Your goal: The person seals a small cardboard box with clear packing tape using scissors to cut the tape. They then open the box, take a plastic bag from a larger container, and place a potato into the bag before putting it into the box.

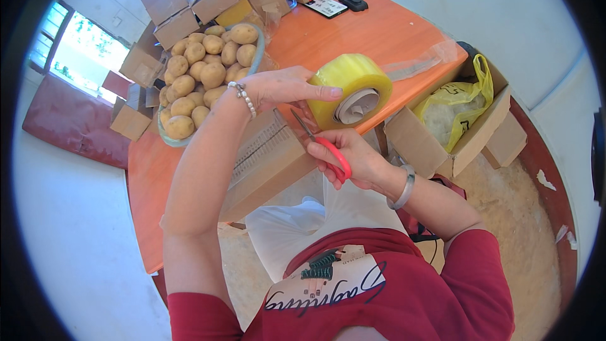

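Note:
My left hand (293,86) grips a large roll of yellowish clear packing tape (350,73), its thumb lying along the roll's near side. Below the roll, my right hand (348,158) holds scissors with red handles (337,154), their blades pointing up and left towards the tape. Under both hands, at the table's near edge, lies a long cardboard box (270,161) with printed markings on its side. Potatoes (213,75) fill a pale blue-green basin (259,49) beyond my left wrist. Whether the scissor blades touch the tape or the box cannot be told.
Small cardboard boxes (220,1) are piled behind the basin on the orange table (303,33). A black device (352,1) and a printed card (326,7) lie at its far side. Tape strips (416,64) cling to the right edge. An open carton (419,144) holding a yellow bag (466,109) stands to the right.

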The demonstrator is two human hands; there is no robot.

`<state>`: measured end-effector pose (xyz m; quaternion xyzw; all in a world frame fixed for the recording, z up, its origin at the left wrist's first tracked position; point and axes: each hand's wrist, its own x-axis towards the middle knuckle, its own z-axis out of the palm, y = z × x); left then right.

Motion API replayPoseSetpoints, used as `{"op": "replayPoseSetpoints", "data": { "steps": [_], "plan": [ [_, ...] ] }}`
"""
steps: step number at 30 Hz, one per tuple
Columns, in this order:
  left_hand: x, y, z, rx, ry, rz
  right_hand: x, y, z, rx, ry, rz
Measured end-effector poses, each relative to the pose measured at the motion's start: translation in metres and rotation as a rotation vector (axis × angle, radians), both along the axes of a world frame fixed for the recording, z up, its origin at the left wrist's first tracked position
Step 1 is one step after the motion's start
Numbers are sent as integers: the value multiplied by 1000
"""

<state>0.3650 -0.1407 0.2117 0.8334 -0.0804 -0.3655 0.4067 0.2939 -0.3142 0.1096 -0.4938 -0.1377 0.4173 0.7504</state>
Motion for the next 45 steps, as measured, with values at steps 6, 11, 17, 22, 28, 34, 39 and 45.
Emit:
{"op": "replayPoseSetpoints", "data": {
  "steps": [6, 11, 17, 22, 28, 34, 39, 45],
  "plan": [
    [2, -1, 1, 63, -57, -51, 4, -31, -1, -296, -397, 103],
    [6, 3, -6, 137, -83, -28, 4, -92, -2, -429, -950, 112],
    [6, -1, -4, 41, -6, 32, 64, -145, 49, -729, -977, -304],
    [7, 5, -15, -59, 27, 151, 121, -141, 71, -713, -1132, -88],
    [5, 5, -12, 36, 7, 125, 164, -191, 71, -698, -879, -134],
    [5, 4, -9, 71, 1, 143, 231, -143, 45, -1070, -1170, -152],
    [5, 6, -16, 7, -18, 178, 220, -84, 32, -1572, -1536, 320],
    [-2, -3, -2, 59, -38, 124, 243, -84, 54, -1667, -1372, 633]
  ]
}}
